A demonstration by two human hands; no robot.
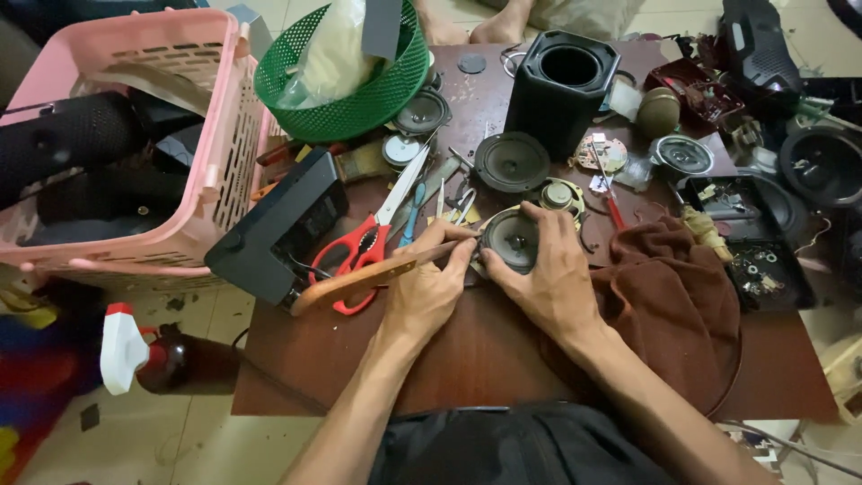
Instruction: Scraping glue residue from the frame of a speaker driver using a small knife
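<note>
**Speaker cone under the blade**

Nearest the lens: dark clothing at the lap, two bare forearms reaching up onto the brown worktop (503,359). Left hand (429,289) closed around a wooden-handled knife (359,280), blade tip laid against the rim of a small round speaker (510,241). Right hand (549,269) clamped over that speaker from the right, fingers curled on its edge, pinning it flat near the worktop's middle. Cone seemingly intact and seated in its frame; prying judged only just begun, separation not yet visible. Just left: red-handled scissors (368,244) beside a black box (274,232). Right: crumpled brown cloth (673,287). Beyond: another loose speaker (512,162), tall black speaker housing (561,90), green mesh basket (346,103), pink crate (215,162).
</note>
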